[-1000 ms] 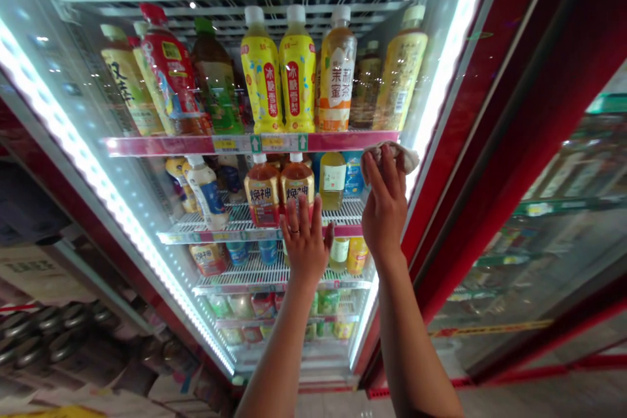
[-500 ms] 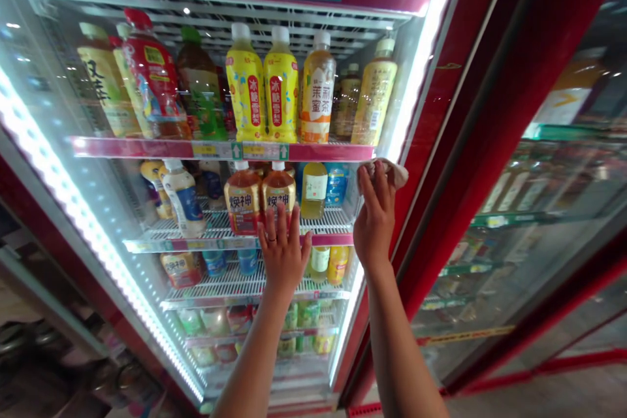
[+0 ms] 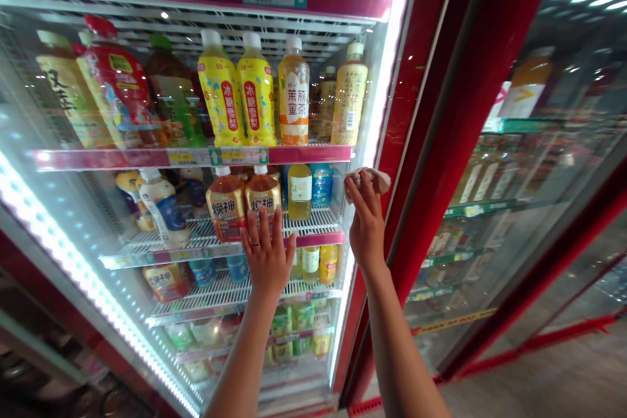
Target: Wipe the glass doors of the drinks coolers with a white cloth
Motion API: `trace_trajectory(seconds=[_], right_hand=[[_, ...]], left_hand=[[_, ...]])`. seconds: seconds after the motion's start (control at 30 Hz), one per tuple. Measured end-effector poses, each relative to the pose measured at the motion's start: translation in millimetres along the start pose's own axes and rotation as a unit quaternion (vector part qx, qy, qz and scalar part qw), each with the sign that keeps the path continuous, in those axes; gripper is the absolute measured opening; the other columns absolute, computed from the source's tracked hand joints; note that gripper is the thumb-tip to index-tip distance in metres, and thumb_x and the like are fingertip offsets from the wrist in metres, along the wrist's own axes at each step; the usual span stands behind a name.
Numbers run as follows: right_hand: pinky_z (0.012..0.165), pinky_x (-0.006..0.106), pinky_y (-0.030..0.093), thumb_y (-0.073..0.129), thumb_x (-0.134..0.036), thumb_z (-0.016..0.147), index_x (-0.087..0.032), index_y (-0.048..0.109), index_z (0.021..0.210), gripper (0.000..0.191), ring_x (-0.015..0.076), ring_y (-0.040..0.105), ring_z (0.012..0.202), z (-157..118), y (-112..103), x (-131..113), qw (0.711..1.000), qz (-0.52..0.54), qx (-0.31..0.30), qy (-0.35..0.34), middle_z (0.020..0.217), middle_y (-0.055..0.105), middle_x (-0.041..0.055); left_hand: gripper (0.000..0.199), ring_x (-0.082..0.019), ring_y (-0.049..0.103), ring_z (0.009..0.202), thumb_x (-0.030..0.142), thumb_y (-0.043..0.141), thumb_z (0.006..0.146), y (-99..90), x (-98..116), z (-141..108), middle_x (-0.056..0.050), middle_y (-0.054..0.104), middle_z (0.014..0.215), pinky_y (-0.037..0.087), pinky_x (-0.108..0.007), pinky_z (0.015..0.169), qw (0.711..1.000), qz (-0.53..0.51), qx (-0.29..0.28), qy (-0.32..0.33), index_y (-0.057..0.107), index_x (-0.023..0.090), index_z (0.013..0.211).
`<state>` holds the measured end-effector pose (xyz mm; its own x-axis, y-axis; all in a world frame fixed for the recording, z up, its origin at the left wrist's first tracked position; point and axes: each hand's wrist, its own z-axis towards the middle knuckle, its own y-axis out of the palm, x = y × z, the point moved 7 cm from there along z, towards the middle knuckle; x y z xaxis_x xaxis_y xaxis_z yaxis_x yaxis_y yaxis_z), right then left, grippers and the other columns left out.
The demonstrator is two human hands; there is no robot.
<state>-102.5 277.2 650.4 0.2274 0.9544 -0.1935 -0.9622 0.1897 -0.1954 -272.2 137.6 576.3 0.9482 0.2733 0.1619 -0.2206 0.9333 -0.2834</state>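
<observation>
Grasping a pale, crumpled fabric cloth (image 3: 381, 181) beneath the fingers of the bare right hand (image 3: 367, 235), seemingly against clear glass beside the glossy red upright frame (image 3: 402, 104); bare left hand (image 3: 268, 261) spread, clutching nothing. Could slip or bunch if pressed unevenly, or leave fresh prints through bare-finger contact.

Two hands (image 3: 267, 258), one cloth (image 3: 381, 181), one ring (image 3: 255, 245) and two red-labelled yellow bottles (image 3: 257, 101) show.

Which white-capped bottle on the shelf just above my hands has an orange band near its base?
The jasmine honey tea bottle, right of the two bright yellow bottles, whose lower wrappers are yellow instead.
</observation>
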Motion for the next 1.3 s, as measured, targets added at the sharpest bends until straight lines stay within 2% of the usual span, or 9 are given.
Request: trace_trajectory(seconds=[0.2,0.33,0.47,0.73,0.87,1.0,1.13,1.23,1.3], right_hand=[[0.133,0.061,0.038,0.031,-0.011,0.112,-0.047,0.027,0.172,0.070,0.0277,0.034,0.166,33,-1,-2,1.000,-0.026,0.006,-0.001,0.177,0.042,-0.0003],[0.134,0.063,0.036,0.033,-0.008,0.110,-0.050,0.029,0.170,0.074,0.0289,0.031,0.167,16,-1,-4,0.999,-0.002,-0.014,-0.042,0.176,0.043,-0.0031],[0.131,0.065,0.039,0.033,-0.006,0.108,-0.051,0.026,0.171,0.077,0.0289,0.036,0.165,4,-10,13,0.999,-0.030,-0.009,-0.028,0.176,0.043,-0.0009],[0.134,0.062,0.034,0.030,-0.007,0.109,-0.048,0.026,0.172,0.076,0.0264,0.032,0.166,45,-19,20,0.998,-0.036,0.008,-0.043,0.178,0.040,0.0001],[0.130,0.063,0.042,0.033,-0.007,0.108,-0.051,0.031,0.170,0.076,0.0278,0.036,0.165,28,-20,22,0.997,-0.029,-0.047,-0.062,0.173,0.048,-0.0019],[0.127,0.061,0.047,0.041,-0.010,0.109,-0.049,0.049,0.162,0.067,0.0286,0.051,0.156,13,-33,31,0.998,-0.011,0.001,-0.055,0.164,0.059,-0.0016],[0.118,0.055,0.057,0.053,-0.017,0.108,-0.045,0.073,0.139,0.046,0.0275,0.065,0.140,11,-47,29,0.994,0.055,0.092,-0.037,0.144,0.071,0.0025],[0.105,0.048,0.065,0.060,-0.022,0.106,-0.038,0.080,0.125,0.032,0.0250,0.072,0.127,9,-52,26,0.986,0.125,0.108,0.009,0.138,0.068,0.0059],[0.098,0.043,0.067,0.066,-0.026,0.102,-0.033,0.082,0.120,0.025,0.0235,0.074,0.118,4,-54,27,0.980,0.167,0.101,0.043,0.129,0.068,0.0074]], left_hand=[[0.087,-0.036,0.010,0.171,0.040,0.065,0.106,-2.3,2,0,-0.007,0.011,0.184,0.016,-0.071,0.137,1.000,0.025,0.006,0.007,0.013,0.035,0.175],[0.086,-0.036,0.009,0.171,0.040,0.065,0.106,-0.5,1,0,-0.008,0.010,0.184,0.015,-0.070,0.138,1.000,0.029,0.006,0.011,0.014,0.033,0.176],[0.083,-0.039,0.012,0.171,0.039,0.064,0.107,1.6,-1,-1,-0.007,0.011,0.185,0.013,-0.073,0.137,1.000,0.008,0.010,-0.003,0.018,0.035,0.175],[0.087,-0.039,0.009,0.171,0.041,0.065,0.106,1.4,1,-1,-0.008,0.008,0.185,0.014,-0.073,0.137,0.999,0.038,0.014,0.011,0.014,0.034,0.176],[0.081,-0.038,0.008,0.171,0.043,0.063,0.106,5.2,-6,-3,-0.008,0.010,0.185,0.012,-0.073,0.137,1.000,0.028,0.005,-0.002,0.021,0.032,0.175],[0.076,-0.038,0.007,0.171,0.047,0.060,0.107,5.8,-8,-2,-0.012,0.016,0.184,0.009,-0.071,0.138,1.000,0.023,-0.010,-0.019,0.030,0.027,0.174],[0.079,-0.037,0.015,0.170,0.040,0.059,0.109,-6.8,20,2,-0.018,0.020,0.183,0.014,-0.064,0.139,0.999,0.018,0.026,-0.012,0.021,0.020,0.176],[0.079,-0.029,0.031,0.167,0.030,0.062,0.108,-9.9,74,8,-0.011,0.038,0.178,0.018,-0.056,0.141,0.996,-0.009,0.029,0.086,0.021,0.029,0.176],[0.073,-0.024,0.037,0.165,0.024,0.060,0.108,-5.6,112,15,-0.006,0.049,0.172,0.031,-0.049,0.139,0.987,-0.038,0.005,0.155,0.027,0.033,0.173]])
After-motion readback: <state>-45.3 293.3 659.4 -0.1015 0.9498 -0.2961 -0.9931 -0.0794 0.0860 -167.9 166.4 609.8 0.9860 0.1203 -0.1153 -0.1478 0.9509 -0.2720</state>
